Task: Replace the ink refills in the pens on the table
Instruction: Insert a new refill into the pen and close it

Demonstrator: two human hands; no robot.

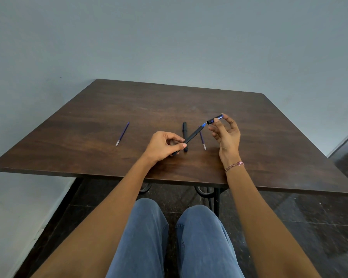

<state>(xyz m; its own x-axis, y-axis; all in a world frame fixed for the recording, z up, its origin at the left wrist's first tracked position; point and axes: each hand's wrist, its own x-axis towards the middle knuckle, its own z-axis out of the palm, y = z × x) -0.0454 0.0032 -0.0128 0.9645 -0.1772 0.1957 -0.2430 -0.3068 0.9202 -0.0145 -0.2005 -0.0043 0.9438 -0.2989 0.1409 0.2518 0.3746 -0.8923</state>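
My left hand [163, 145] grips a black pen barrel [192, 136] that slants up to the right, its blue tip bare. Just past that tip, my right hand [227, 133] pinches the pen's black and blue cap [215, 119] between thumb and fingertips, a small gap apart from the barrel. A second black pen [184, 133] lies on the wooden table [129, 109] behind the held barrel. One purple refill [202, 139] lies to the right of that pen, partly crossed by the barrel. Another purple refill [122, 133] lies alone at the left.
The table has dark metal legs [214, 199] under its near edge. My knees in blue jeans [175, 237] sit below the front edge. A pale wall stands behind and to the left, and the floor is dark tile.
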